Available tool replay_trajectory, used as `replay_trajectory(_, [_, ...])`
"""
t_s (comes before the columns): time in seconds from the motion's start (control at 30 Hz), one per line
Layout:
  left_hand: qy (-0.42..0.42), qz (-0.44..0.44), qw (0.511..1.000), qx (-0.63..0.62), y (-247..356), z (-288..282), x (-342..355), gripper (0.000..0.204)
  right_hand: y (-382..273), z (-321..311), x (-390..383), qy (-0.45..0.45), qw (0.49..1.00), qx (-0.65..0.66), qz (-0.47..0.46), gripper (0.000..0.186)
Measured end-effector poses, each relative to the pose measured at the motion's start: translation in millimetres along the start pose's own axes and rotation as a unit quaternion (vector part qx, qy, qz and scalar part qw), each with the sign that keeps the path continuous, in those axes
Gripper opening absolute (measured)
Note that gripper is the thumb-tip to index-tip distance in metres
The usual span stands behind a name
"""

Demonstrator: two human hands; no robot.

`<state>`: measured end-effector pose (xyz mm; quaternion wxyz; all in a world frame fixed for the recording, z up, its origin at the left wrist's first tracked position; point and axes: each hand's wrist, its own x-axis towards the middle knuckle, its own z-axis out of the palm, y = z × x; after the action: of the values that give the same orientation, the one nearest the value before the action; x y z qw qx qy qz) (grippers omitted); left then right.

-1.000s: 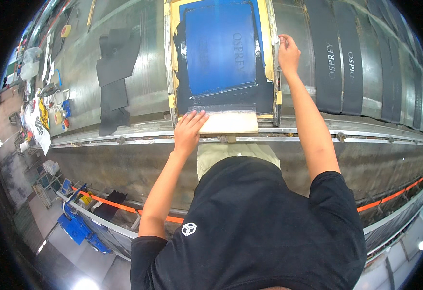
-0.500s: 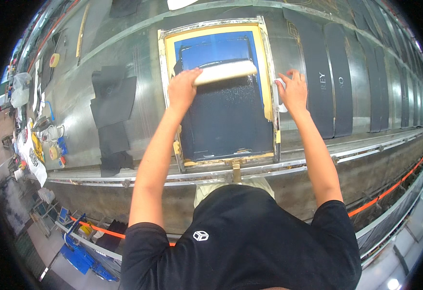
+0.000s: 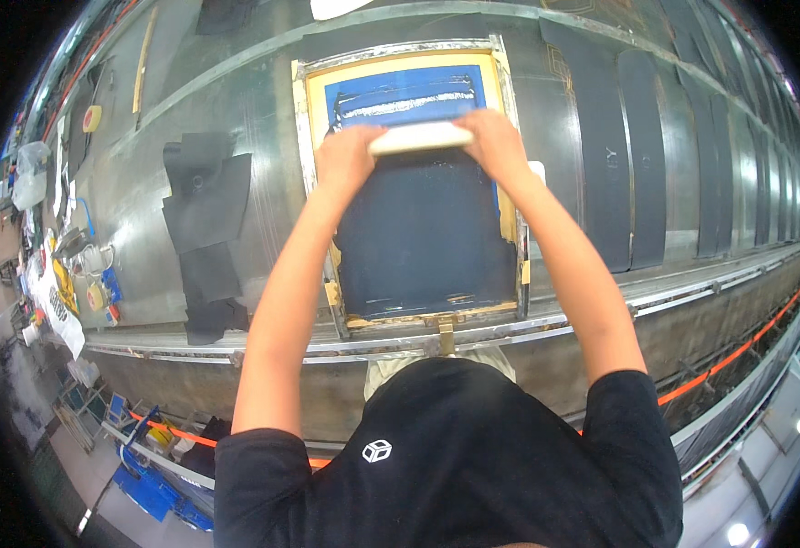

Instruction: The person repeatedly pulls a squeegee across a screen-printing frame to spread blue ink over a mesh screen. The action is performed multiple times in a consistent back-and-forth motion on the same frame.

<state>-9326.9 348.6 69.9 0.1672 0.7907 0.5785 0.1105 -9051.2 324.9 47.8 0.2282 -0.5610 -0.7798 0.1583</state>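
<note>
A screen-printing frame [image 3: 303,128] lies on the long table in front of me, its mesh edged in yellow. The far part of the mesh is blue, with a whitish streak [image 3: 409,108] across it; the near part looks dark [image 3: 427,237]. Over the mesh lies a squeegee with a pale handle [image 3: 423,138], roughly level from left to right. My left hand [image 3: 349,160] is closed round its left end, and my right hand [image 3: 494,142] grips the right end. Its blade edge is hard to make out. Just outside the frame, a white object [image 3: 537,172] is partly hidden by my right forearm.
Dark fabric pieces [image 3: 204,196] lie left of the frame, and long dark panels [image 3: 605,164] lie to the right. A metal rail [image 3: 692,300] runs along the table's near edge. Tape rolls [image 3: 96,297] and a white bag [image 3: 57,306] sit at the far left.
My right hand has come from beside the white object onto the squeegee's right end. The squeegee has levelled, and a whitish streak now shows on the blue mesh beyond it.
</note>
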Motion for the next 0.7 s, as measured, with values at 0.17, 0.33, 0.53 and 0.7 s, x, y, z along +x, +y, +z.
replay_trajectory(0.17, [-0.003, 0.025, 0.999, -0.020, 23, 10, -110, 0.037, -42, -3, -94, -0.018, 1.000, 0.017, 0.008, 0.037])
replay_trajectory(0.33, [-0.003, 0.030, 1.000, 0.005, 48, 20, -204, 0.039, -84, -7, -182, -0.032, 0.998, 0.040, 0.028, 0.041])
replay_trajectory(0.53, [-0.004, 0.036, 0.999, 0.009, 54, 13, -227, 0.044, -93, -18, -192, -0.034, 0.998, 0.046, -0.005, 0.044])
replay_trajectory(0.7, [0.059, 0.041, 0.997, 0.009, 23, 1, -104, 0.043, -35, -6, -80, 0.017, 0.999, -0.015, -0.038, 0.041])
